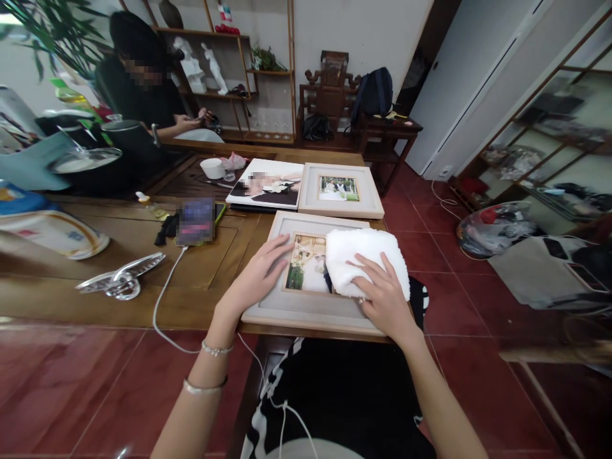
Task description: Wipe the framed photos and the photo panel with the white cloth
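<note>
A picture frame with a pale wooden border and a wedding photo in its middle lies flat on the table's front right corner. My left hand rests on its left side, fingers stretched out towards the photo, holding nothing. On the frame's right part, a fluffy white cloth covers some of the photo. My right hand has hold of this cloth, pressing it down with the fingers spread over it; its thumb is partly hidden.
Behind are a second frame and a photo panel. To the left lie a phone on a white cable, a silver hair claw and a detergent bottle. A person sits across the table.
</note>
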Demonstrator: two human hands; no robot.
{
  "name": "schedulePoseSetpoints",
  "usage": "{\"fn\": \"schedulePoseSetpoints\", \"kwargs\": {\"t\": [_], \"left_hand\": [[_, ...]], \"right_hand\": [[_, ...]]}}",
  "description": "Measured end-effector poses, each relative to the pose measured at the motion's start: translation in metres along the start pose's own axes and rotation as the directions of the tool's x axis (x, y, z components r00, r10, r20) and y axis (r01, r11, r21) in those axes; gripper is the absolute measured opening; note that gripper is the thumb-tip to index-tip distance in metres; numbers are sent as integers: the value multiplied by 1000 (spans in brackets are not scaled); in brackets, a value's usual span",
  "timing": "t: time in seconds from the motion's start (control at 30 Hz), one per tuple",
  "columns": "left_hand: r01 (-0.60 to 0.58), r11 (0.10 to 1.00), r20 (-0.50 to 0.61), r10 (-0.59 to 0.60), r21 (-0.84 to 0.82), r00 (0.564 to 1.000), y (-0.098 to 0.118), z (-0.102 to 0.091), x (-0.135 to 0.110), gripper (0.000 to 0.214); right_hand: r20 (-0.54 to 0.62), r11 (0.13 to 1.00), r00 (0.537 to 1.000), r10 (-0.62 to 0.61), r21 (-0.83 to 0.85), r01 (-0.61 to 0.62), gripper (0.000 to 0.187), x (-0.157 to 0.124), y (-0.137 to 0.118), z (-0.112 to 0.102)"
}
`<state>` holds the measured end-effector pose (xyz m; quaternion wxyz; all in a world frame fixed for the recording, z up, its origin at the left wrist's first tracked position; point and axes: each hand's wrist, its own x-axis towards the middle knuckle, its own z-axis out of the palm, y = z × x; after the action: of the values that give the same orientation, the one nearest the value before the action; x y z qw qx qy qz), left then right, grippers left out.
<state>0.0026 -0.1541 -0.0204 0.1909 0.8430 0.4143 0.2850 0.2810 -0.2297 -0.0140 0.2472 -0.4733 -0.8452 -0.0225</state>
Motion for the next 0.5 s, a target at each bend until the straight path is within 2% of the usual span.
{"fn": "schedulePoseSetpoints", "kwargs": {"t": [0.13, 0.27, 0.33, 0.43, 0.47, 0.5], "left_hand": [[1, 1000, -28, -2, -20, 1000, -2, 3, 0, 39], [12, 999, -29, -13, -33, 999, -6, 6, -2, 39], [21, 999, -28, -22, -30, 999, -7, 7, -3, 39], [24, 1000, -29, -24, -9, 999, -8, 7, -3, 39], [23, 1000, -27, -23, -1, 999, -8, 7, -3, 39], [23, 1000, -25, -23, 4, 999, -8, 8, -2, 39]], "right_hand": [[17, 1000, 1000, 12, -16, -12, 42, 1, -3, -1], [1, 991, 995, 103, -91, -102, 51, 2, 4, -6], [-112, 975, 979, 169, -127, -182, 52, 6, 17, -13], [-388, 928, 893, 228, -191, -320, 44, 21, 40, -23], [-443, 918, 870, 216, -211, -335, 42, 29, 46, -24], [-451, 920, 873, 186, -233, -316, 42, 37, 50, -24]]}}
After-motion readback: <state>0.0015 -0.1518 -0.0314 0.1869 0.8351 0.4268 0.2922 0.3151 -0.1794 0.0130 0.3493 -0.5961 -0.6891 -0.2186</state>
